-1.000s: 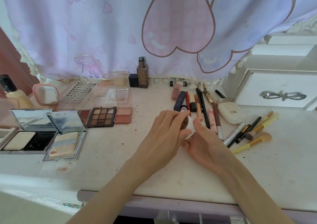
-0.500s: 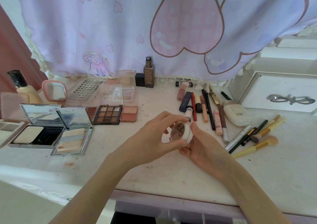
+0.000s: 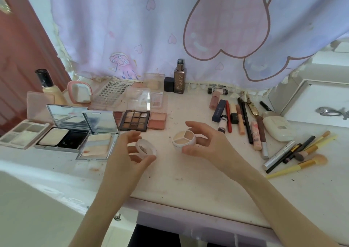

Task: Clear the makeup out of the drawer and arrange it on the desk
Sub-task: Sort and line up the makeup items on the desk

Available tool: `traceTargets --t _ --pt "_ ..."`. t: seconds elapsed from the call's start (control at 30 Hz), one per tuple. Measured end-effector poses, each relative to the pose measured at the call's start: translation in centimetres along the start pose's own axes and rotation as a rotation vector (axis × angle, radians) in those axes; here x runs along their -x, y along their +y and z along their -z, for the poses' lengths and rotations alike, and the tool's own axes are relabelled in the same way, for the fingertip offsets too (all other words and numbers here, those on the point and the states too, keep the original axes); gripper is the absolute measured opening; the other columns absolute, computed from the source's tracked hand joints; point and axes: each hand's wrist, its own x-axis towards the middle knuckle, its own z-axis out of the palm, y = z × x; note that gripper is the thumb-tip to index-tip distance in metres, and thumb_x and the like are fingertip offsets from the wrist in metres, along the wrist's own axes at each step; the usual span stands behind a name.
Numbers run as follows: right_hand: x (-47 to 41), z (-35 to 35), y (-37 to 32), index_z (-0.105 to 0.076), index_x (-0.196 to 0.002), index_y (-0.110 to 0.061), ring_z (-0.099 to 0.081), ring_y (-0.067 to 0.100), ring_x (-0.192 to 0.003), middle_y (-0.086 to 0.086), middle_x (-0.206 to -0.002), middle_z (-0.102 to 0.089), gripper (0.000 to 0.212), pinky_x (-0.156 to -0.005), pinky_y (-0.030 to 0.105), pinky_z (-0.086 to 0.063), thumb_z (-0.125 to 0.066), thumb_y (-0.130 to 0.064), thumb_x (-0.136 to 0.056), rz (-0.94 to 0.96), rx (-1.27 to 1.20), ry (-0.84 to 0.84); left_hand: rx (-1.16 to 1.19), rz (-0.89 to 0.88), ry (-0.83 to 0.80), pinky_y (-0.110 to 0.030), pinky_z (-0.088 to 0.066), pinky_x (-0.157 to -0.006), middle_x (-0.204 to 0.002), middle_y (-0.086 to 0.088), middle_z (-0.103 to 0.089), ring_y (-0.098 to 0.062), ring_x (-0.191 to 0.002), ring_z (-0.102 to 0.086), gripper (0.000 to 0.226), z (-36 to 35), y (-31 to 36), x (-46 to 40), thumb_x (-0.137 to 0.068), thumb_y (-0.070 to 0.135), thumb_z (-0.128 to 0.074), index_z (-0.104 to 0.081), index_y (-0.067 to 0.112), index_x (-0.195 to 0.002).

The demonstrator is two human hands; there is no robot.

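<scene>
A small round white pot (image 3: 184, 138) with three cream shades inside is held over the desk (image 3: 188, 175) by my right hand (image 3: 205, 142), fingers curled round its side. Its clear round lid (image 3: 145, 147) sits in my left hand (image 3: 130, 152), pinched between thumb and fingers, a hand's width left of the pot. Open palettes and compacts (image 3: 135, 121) lie in a row at the left. Lipsticks and pencils (image 3: 238, 118) lie side by side at the right, with brushes (image 3: 302, 156) beyond them.
A brown foundation bottle (image 3: 179, 78) and a dark cube stand at the back under the heart-print curtain (image 3: 188, 25). A white drawer unit (image 3: 319, 103) stands at the right. A pink mirror (image 3: 80, 92) and a cream bottle (image 3: 49, 88) stand at the back left.
The lid has come off the pot. My left hand carried it to the left while my right hand kept the pot, now showing its three shades. The camera view shifted left.
</scene>
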Motion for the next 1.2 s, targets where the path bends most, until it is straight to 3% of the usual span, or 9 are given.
traceTargets --t 0.13,0.27,0.4,0.5,0.63,0.8,0.9,1.07,1.2 --pt "-2.9 -3.4 -1.0 -0.043 -0.136 -0.026 -0.056 0.011 -0.103 -0.002 -0.117 -0.049 0.073 -0.086 0.019 -0.049 -0.078 -0.014 -0.072 0.12 0.289 -0.045 -0.415 -0.071 0.157 -0.027 -0.03 -0.086 -0.105 0.015 -0.048 -0.011 -0.1 -0.036 0.055 0.9 -1.6 0.8 -0.071 0.026 -0.077 -0.05 0.024 -0.119" --pt "-5.4 -5.4 -0.3 -0.048 -0.13 -0.022 -0.045 0.012 -0.102 -0.004 -0.113 -0.052 0.061 -0.081 0.019 -0.033 -0.074 -0.025 -0.076 0.192 0.551 -0.089 -0.549 -0.12 0.221 -0.026 -0.018 -0.082 -0.099 0.011 -0.05 -0.013 -0.099 -0.029 0.053 1.5 -2.3 1.0 -0.071 0.029 -0.077 -0.056 0.018 -0.118" --pt "-6.3 -6.4 0.7 -0.055 -0.103 -0.021 -0.047 0.02 -0.093 -0.006 -0.1 -0.061 0.032 -0.077 0.021 -0.032 -0.072 -0.028 -0.076 0.267 0.632 -0.091 -0.617 -0.182 0.23 -0.031 -0.02 -0.08 -0.101 -0.001 -0.064 -0.019 -0.096 -0.035 0.051 1.8 -3.1 0.8 -0.07 0.029 -0.078 -0.058 0.016 -0.115" --pt "-6.3 -6.7 0.7 -0.052 -0.121 -0.018 -0.046 0.017 -0.1 -0.004 -0.115 -0.058 0.047 -0.074 0.017 -0.025 -0.07 -0.022 -0.078 0.276 0.677 -0.09 -0.643 -0.211 0.204 -0.031 -0.022 -0.08 -0.098 0.0 -0.065 -0.021 -0.094 -0.039 0.05 2.0 -3.5 0.5 -0.071 0.03 -0.077 -0.058 0.018 -0.115" --pt "-6.0 -6.9 0.3 -0.041 -0.137 -0.024 -0.051 0.01 -0.097 -0.001 -0.127 -0.05 0.066 -0.091 0.02 -0.037 -0.071 -0.017 -0.079 0.277 0.583 -0.042 -0.633 -0.221 0.192 -0.035 -0.026 -0.079 -0.098 -0.001 -0.066 -0.022 -0.092 -0.041 0.051 2.1 -3.9 -0.1 -0.069 0.025 -0.079 -0.058 0.018 -0.115" --pt "-5.2 -6.2 0.2 -0.041 -0.138 -0.023 -0.052 0.002 -0.094 -0.003 -0.129 -0.047 0.058 -0.086 0.015 -0.043 -0.065 -0.017 -0.086 0.329 0.573 0.035 -0.628 -0.293 0.208 -0.044 -0.04 -0.078 -0.114 -0.004 -0.061 -0.019 -0.094 -0.036 0.063 2.0 -3.5 -0.4 -0.064 0.021 -0.082 -0.05 0.02 -0.117" --pt "-4.3 -4.2 0.2 -0.046 -0.134 -0.02 -0.051 0.001 -0.097 -0.003 -0.124 -0.053 0.048 -0.085 0.006 -0.038 -0.062 -0.017 -0.088 0.312 0.56 0.094 -0.578 -0.393 0.162 -0.039 -0.041 -0.083 -0.121 -0.002 -0.057 -0.02 -0.101 -0.039 0.054 0.8 -2.3 0.0 -0.072 0.025 -0.075 -0.048 0.021 -0.119" --pt "-2.3 0.7 0.6 -0.057 -0.123 -0.017 -0.053 0.002 -0.098 -0.004 -0.117 -0.061 0.032 -0.087 0.008 -0.035 -0.057 -0.022 -0.092 0.268 0.626 0.222 -0.521 -0.593 -0.049 -0.031 -0.037 -0.096 -0.121 -0.005 -0.056 -0.019 -0.113 -0.042 0.037 -3.6 0.4 -0.7 -0.088 0.03 -0.048 -0.054 0.012 -0.12" --pt "-0.9 5.0 1.0 -0.064 -0.114 -0.011 -0.051 0.006 -0.093 0.001 -0.111 -0.064 0.024 -0.081 0.01 -0.031 -0.054 -0.017 -0.093 0.228 0.721 0.363 -0.584 -0.518 -0.31 -0.033 -0.029 -0.108 -0.146 -0.006 -0.034 -0.02 -0.136 -0.029 0.046 -7.6 3.5 -3.6 -0.097 0.026 -0.04 -0.035 0.01 -0.14"
